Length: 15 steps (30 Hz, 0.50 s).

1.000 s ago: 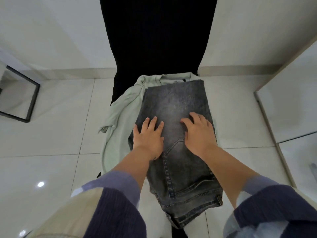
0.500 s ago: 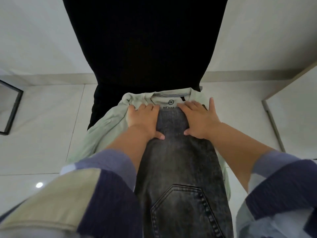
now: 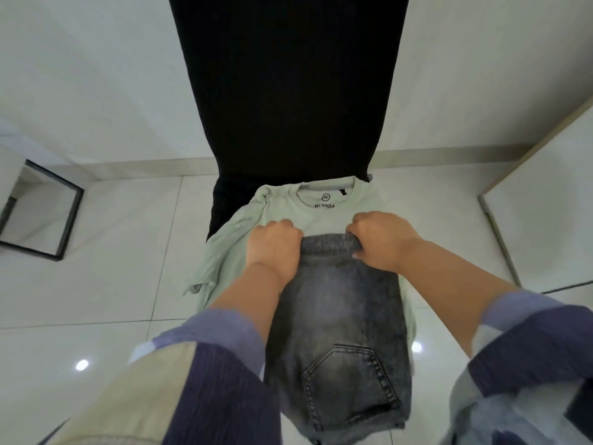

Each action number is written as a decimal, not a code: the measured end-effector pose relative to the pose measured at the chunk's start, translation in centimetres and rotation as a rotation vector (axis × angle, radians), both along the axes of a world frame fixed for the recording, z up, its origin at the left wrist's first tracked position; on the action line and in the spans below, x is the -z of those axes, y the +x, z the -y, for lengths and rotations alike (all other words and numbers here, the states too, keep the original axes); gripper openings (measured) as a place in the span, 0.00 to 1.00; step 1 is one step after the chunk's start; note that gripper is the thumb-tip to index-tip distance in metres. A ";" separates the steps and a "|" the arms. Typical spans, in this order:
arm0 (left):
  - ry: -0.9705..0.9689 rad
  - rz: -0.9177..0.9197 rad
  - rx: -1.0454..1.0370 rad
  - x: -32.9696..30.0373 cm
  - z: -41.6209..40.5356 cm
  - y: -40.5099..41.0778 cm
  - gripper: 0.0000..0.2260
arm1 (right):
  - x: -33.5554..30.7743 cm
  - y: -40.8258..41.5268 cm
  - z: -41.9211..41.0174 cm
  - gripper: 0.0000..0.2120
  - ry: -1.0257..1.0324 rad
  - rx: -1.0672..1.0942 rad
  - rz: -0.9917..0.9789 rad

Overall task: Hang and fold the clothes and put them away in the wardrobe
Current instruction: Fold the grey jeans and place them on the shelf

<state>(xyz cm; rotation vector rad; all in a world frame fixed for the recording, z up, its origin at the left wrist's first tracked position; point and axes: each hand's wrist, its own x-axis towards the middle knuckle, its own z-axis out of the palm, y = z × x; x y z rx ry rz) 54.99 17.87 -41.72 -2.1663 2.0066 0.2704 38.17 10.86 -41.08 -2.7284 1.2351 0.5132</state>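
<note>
Grey washed jeans [image 3: 340,332], folded lengthwise with a back pocket facing up, lie over a pale green T-shirt [image 3: 288,216] on a black chair [image 3: 282,91]. My left hand [image 3: 276,248] grips the far folded edge of the jeans at its left corner, fingers curled under. On the right corner of that same edge my right hand [image 3: 382,240] has its fingers curled round the fold. The edge is lifted a little off the shirt. The shirt's collar and printed label show beyond the hands.
The chair's tall black back rises straight ahead. White glossy floor tiles [image 3: 96,300] surround it. A black-framed mirror [image 3: 41,216] leans at the left. A pale wardrobe panel [image 3: 545,203] stands at the right.
Both hands slid from the middle of the jeans up to the far fold, then curled round it. The fold has since been pulled back toward me, uncovering more of the green shirt.
</note>
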 end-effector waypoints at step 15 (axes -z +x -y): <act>-0.014 -0.039 0.014 -26.9 -6.7 -1.1 0.12 | -27.8 -1.6 -8.9 0.13 0.036 0.132 0.071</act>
